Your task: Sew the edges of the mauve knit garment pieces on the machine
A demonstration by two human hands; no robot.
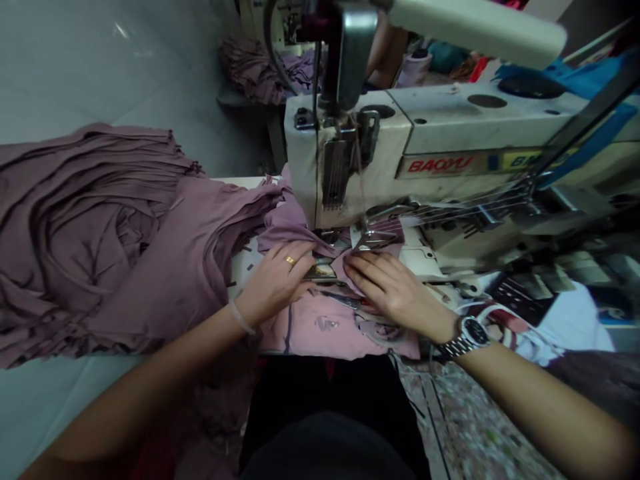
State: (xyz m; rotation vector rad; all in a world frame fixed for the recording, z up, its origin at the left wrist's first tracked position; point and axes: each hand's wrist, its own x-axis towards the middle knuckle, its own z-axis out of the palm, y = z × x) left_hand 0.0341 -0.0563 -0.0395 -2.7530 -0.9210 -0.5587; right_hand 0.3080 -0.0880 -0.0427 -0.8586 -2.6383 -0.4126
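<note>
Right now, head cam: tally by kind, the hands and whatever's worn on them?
Left hand, right hand: 2
Ring: 1
Wristwatch: 1
Wristband: 1
Total: 5

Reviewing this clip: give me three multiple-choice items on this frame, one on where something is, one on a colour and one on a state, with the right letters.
1. Which wrist wears the metal wristwatch?
A. Left wrist
B. Right wrist
C. Neither wrist

2. What colour is the stacked fabric pile left of the sewing machine?
A. Navy blue
B. White
C. Dusty mauve

3. What is the right hand doing?
A. Lying on the mauve fabric near the presser foot
B. Hanging in the air, away from the fabric
C. Gripping a pair of shears

Answers:
1. B, the watch sits on the arm reaching in from the right.
2. C, the pile shows a muted purple-pink.
3. A, its fingers rest on the cloth, with nothing gripped.
</note>
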